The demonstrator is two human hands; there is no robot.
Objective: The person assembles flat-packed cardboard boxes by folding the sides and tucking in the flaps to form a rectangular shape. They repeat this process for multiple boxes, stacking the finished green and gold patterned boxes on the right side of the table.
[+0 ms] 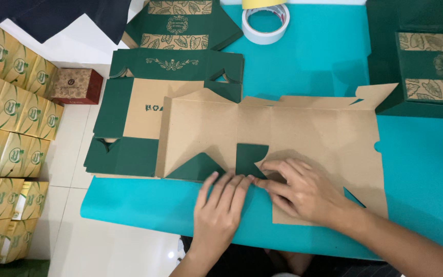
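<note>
Head view: left hand and right hand press flat, ungrasping, on brown box blank atop teal table; white tiled floor at left of frame.

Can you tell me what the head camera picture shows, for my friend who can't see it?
Two hands, left and right, press a fold on a flat brown box blank on a teal table. More green flat boxes lie left, tape rolls sit behind, and yellow boxes are stacked on the floor.
</note>
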